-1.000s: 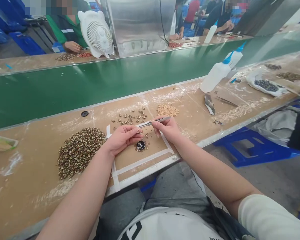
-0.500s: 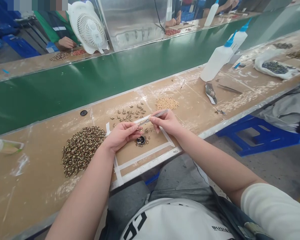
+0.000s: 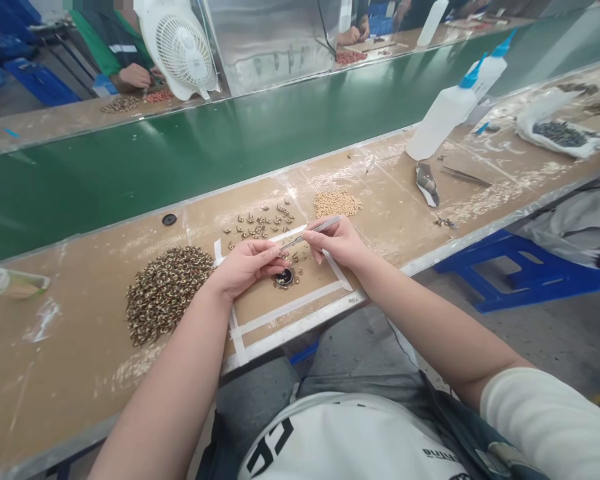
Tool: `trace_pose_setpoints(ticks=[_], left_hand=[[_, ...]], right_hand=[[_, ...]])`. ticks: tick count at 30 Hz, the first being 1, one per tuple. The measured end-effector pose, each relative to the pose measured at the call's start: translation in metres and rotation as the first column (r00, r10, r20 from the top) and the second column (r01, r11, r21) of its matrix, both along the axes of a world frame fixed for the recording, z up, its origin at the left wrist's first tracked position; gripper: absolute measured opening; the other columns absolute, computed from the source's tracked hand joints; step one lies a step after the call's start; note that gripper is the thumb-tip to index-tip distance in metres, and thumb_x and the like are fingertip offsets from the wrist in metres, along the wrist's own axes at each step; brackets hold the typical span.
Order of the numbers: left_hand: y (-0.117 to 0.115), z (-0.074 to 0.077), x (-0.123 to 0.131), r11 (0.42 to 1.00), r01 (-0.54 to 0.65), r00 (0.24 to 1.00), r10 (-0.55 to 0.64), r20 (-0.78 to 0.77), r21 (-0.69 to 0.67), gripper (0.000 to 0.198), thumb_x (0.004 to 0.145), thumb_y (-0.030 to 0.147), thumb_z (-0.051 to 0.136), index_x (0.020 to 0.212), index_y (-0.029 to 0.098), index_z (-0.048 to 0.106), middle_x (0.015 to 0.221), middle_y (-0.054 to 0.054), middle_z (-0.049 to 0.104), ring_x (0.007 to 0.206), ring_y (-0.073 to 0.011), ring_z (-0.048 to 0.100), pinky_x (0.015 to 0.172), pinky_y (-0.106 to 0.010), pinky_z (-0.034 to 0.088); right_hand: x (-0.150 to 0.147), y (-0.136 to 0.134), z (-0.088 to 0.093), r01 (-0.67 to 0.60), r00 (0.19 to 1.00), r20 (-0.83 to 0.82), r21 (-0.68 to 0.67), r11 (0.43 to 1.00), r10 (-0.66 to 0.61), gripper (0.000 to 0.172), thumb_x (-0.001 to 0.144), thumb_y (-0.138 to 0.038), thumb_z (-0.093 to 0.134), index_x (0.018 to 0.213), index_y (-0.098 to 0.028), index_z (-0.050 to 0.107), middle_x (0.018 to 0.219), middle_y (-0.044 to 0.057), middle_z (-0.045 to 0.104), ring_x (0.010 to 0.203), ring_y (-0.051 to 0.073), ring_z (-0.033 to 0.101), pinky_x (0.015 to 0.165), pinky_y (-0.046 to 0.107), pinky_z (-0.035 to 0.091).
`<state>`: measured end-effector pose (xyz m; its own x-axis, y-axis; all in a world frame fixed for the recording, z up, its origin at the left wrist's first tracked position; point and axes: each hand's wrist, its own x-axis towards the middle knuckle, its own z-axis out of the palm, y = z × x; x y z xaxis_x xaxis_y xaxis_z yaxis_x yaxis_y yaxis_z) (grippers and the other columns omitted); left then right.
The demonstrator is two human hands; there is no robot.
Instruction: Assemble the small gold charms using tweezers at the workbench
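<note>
My right hand (image 3: 337, 243) is shut on slim metal tweezers (image 3: 310, 233), whose tips reach my left fingertips. My left hand (image 3: 247, 261) is curled with its fingers together, and anything in them is hidden. Under it, a small dark round part (image 3: 284, 277) lies on the bench inside a white tape frame (image 3: 290, 308). Small gold-coloured pieces (image 3: 258, 224) are scattered beyond the hands. To the left sits a large heap of speckled brown-and-gold pieces (image 3: 167, 295), and a small pile of pale beads (image 3: 337, 204) lies to the right.
White squeeze bottles (image 3: 443, 124) with blue nozzles, a second pair of tweezers (image 3: 465, 177) and a bag of dark pieces (image 3: 555, 132) lie on the bench to the right. A green conveyor belt (image 3: 180, 133) runs behind, with a co-worker's hand (image 3: 135, 75) beyond it.
The view has tilted, lifting the bench higher in the frame. Both hands have stayed close together over the taped area, with the tweezers at my left fingertips.
</note>
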<state>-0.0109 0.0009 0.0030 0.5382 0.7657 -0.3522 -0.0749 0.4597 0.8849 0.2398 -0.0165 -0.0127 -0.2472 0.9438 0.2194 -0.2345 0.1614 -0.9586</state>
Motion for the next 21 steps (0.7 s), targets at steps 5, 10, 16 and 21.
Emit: trace_pose_setpoints(ticks=[5,10,16,21], left_hand=[[0.000,-0.002,0.000,1.000,-0.012,1.000,0.012,-0.007,0.020,0.040,0.074,0.044,0.105,0.095,0.014,0.087,0.089,-0.010,0.086,0.084,-0.0159,0.084,0.077,-0.017,0.068],[0.003,-0.007,0.002,0.984,-0.156,0.986,0.150,0.068,0.091,0.043,0.072,0.043,0.105,0.099,0.015,0.088,0.092,-0.008,0.084,0.085,-0.0152,0.082,0.076,-0.018,0.068],[0.005,-0.010,0.005,0.898,-0.414,0.902,0.382,0.203,0.151,0.039,0.063,0.026,0.107,0.093,0.017,0.083,0.094,-0.003,0.082,0.088,-0.0151,0.080,0.072,-0.019,0.065],[0.005,-0.009,0.008,0.876,-0.448,0.885,0.407,0.225,0.179,0.045,0.062,0.023,0.105,0.100,0.017,0.080,0.099,-0.003,0.081,0.094,-0.0177,0.079,0.070,-0.021,0.064]], right_hand=[[-0.001,0.002,-0.004,0.036,0.999,0.001,0.004,0.999,-0.036,0.034,0.088,-0.052,0.090,0.090,-0.019,0.083,0.048,-0.005,0.065,0.038,0.010,0.056,0.043,0.023,0.045],[0.001,0.000,-0.008,0.072,0.997,-0.043,0.030,0.997,-0.071,0.033,0.090,-0.052,0.089,0.088,-0.020,0.083,0.047,-0.005,0.064,0.036,0.010,0.055,0.041,0.023,0.041],[-0.007,-0.040,-0.003,0.133,0.978,0.173,-0.069,0.989,-0.120,0.033,0.090,-0.052,0.088,0.081,-0.021,0.081,0.048,-0.002,0.065,0.038,0.014,0.058,0.043,0.028,0.047],[-0.019,-0.061,-0.002,0.181,0.950,0.276,-0.111,0.977,-0.145,0.035,0.086,-0.054,0.089,0.081,-0.020,0.082,0.050,0.000,0.067,0.041,0.015,0.058,0.045,0.031,0.051]])
